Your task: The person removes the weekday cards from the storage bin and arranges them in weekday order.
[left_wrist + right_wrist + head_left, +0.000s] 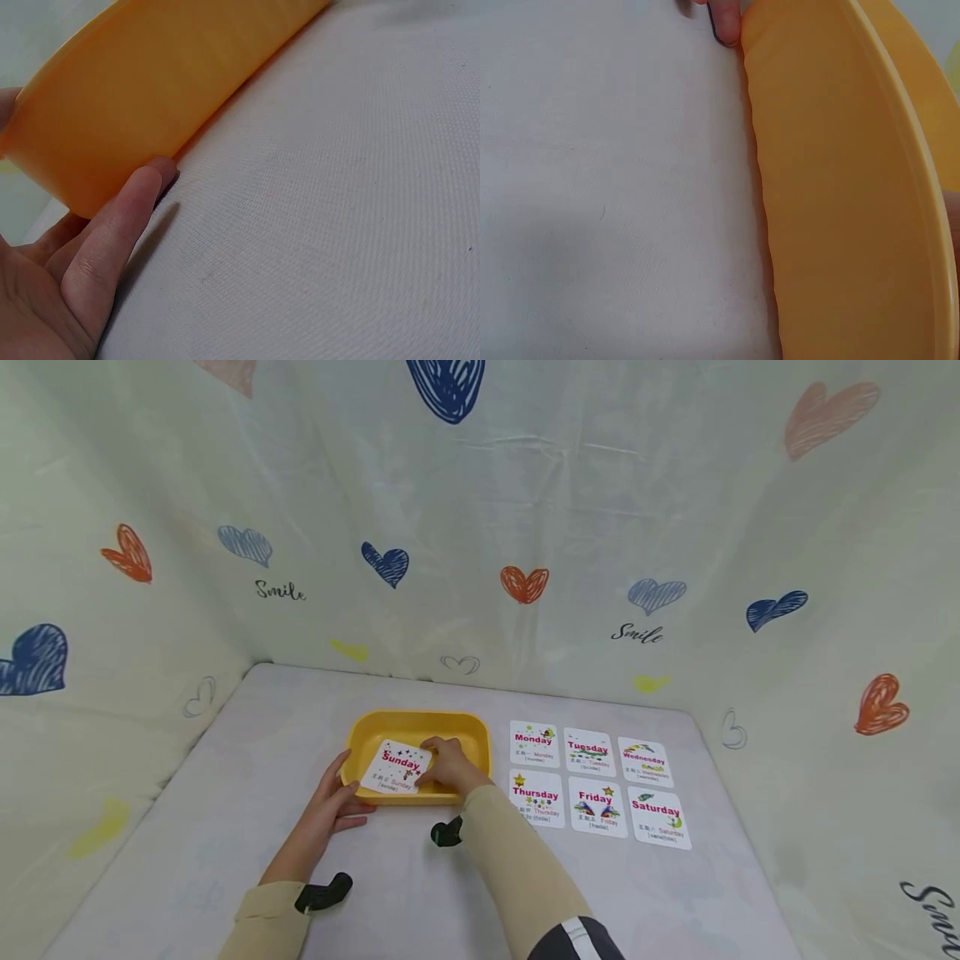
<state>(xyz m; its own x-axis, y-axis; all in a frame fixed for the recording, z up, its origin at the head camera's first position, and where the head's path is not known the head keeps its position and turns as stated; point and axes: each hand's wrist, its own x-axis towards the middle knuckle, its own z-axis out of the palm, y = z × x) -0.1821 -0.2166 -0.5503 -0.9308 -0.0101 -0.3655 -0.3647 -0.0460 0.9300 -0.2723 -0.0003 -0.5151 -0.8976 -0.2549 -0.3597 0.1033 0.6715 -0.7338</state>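
Observation:
A yellow tray [468,727] with a raised rim sits on the table. My left hand [328,810] holds its near left corner; in the left wrist view, fingers [120,225] lie against the tray's wall [150,90] near its base. Inside the tray a white card printed "Sunday" [390,767] lies turned at an angle. My right hand [452,767] reaches over the front rim and pinches the card's right side between thumb and fingers. The right wrist view has mostly the tray's outer wall [832,180], with a left fingertip at its base and the card hidden.
Right of the tray, weekday cards lie in two rows: Monday [534,746], Tuesday [589,753] and Wednesday [645,762] behind, Thursday [537,798], Friday [597,807] and Saturday [660,819] in front. A heart-printed curtain [570,510] surrounds the pale table [675,910].

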